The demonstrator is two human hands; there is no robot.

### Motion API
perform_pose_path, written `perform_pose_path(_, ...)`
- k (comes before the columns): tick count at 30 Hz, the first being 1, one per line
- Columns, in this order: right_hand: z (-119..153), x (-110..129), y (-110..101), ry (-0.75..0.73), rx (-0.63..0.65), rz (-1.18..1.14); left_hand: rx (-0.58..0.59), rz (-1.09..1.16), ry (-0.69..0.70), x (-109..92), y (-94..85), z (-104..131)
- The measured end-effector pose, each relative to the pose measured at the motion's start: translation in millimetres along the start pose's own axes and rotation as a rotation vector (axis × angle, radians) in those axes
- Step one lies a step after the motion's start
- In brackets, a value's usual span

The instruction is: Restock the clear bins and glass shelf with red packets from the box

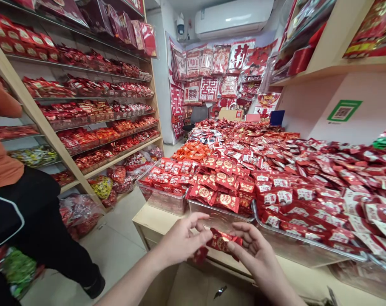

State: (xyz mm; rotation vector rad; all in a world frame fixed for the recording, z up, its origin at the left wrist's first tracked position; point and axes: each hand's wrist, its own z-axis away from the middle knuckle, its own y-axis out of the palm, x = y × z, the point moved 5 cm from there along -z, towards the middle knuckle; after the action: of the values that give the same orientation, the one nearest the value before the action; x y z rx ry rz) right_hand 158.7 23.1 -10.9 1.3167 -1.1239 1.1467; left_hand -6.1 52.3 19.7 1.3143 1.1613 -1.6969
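Observation:
A red wrapped candy with gold print (221, 241) is held between both hands above the front edge of the counter. My left hand (183, 238) closes its thumb and fingers at the candy's left end. Another red wrapper (200, 255), blurred, shows just under those fingers. At the other end, my right hand (255, 248) pinches the candy between thumb and curled fingers. Directly beyond the hands stands a clear bin (220, 214) heaped with red-and-gold wrapped candies (225, 187).
More clear bins of red candies (291, 204) cover the counter (142, 216). Stocked shelves (116, 114) line the left wall. A person in an orange top and black trousers (40, 212) stands at left. A small dark object (220, 292) lies below the counter.

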Motion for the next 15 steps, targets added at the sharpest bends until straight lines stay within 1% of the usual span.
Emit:
perform_pose_path(2, 0.3, 3.9, -0.6, 0.012, -0.006, -0.048, 0.073, 0.043, 0.011, 4.6, 15.5, 3.4)
perform_pose_path(4, 0.6, 6.5, -0.8, 0.034, -0.014, -0.09, 0.072, 0.075, 0.039, 7.9, 26.3, 1.7)
perform_pose_path(6, 0.3, 7.1, -1.6, 0.059, -0.033, -0.13, 0.048, 0.126, 0.025, 12.0, 33.6, -2.5)
perform_pose_path(10, -1.6, 3.8, -3.8, 0.108, -0.055, -0.186, -0.009, 0.254, -0.039, 16.1, 40.7, -6.7)
perform_pose_path(15, -2.3, 4.1, -7.0, 0.055, -0.081, -0.217, -0.014, 0.318, -0.022, 13.7, 44.4, -2.4)
